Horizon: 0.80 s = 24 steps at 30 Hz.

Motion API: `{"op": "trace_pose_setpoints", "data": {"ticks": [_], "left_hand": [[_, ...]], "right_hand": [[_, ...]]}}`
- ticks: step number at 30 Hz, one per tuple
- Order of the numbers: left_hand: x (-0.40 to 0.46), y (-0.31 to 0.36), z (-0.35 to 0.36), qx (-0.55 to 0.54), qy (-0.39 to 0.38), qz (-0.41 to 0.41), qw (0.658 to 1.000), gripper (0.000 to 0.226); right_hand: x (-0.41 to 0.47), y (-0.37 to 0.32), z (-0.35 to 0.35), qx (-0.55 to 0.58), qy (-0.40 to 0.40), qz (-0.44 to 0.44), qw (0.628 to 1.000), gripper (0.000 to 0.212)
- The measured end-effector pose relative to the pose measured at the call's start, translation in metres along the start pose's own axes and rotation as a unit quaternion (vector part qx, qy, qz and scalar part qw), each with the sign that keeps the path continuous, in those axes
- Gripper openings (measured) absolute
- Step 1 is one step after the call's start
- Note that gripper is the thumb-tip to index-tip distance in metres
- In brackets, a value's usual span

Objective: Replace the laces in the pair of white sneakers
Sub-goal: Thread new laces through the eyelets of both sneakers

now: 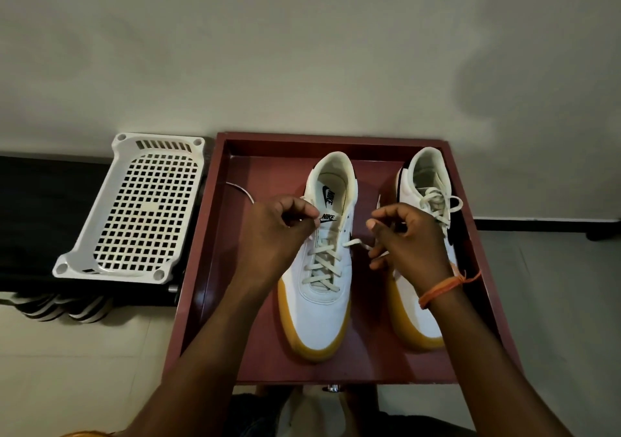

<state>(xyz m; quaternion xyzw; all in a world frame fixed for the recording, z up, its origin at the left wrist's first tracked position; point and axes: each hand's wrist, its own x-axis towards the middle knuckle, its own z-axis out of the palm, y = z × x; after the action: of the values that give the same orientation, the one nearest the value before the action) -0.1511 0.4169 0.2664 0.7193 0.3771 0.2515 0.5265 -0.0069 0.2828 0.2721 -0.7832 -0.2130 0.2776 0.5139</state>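
The lace (356, 244) of the left sneaker (322, 255) is being pinched by both hands (275, 231) (408, 235), apparently at the upper eyelets; threading toward 12 o'clock is required next.

Dim, soft shadows, wide-angle edge distortion

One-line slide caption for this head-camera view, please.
Both hands, left hand and right hand, pull lace ends at the near sneaker in a red tray; second sneaker sits laced beside it.
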Motion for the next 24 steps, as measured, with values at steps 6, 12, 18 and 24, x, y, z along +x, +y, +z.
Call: {"op": "trace_pose_setpoints", "data": {"ticks": [6, 12, 18, 24], "left_hand": [[-0.004, 0.022, 0.002, -0.07, -0.013, 0.025, 0.997, 0.013], [-0.023, 0.026, 0.027, 0.075, -0.102, 0.19, 0.973, 0.02], [-0.021, 0.018, 0.019, 0.196, 0.014, 0.192, 0.961, 0.021], [-0.002, 0.005, -0.023, 0.249, 0.167, 0.039, 0.953, 0.019]], "right_hand": [[-0.006, -0.023, 0.002, 0.102, -0.017, 0.032, 0.994, 0.022], [-0.017, -0.034, 0.009, 0.177, -0.146, 0.087, 0.969, 0.055], [-0.003, -0.035, -0.014, 0.4, -0.157, 0.171, 0.887, 0.024], [0.012, -0.026, -0.05, 0.442, -0.085, 0.171, 0.876, 0.03]]}}
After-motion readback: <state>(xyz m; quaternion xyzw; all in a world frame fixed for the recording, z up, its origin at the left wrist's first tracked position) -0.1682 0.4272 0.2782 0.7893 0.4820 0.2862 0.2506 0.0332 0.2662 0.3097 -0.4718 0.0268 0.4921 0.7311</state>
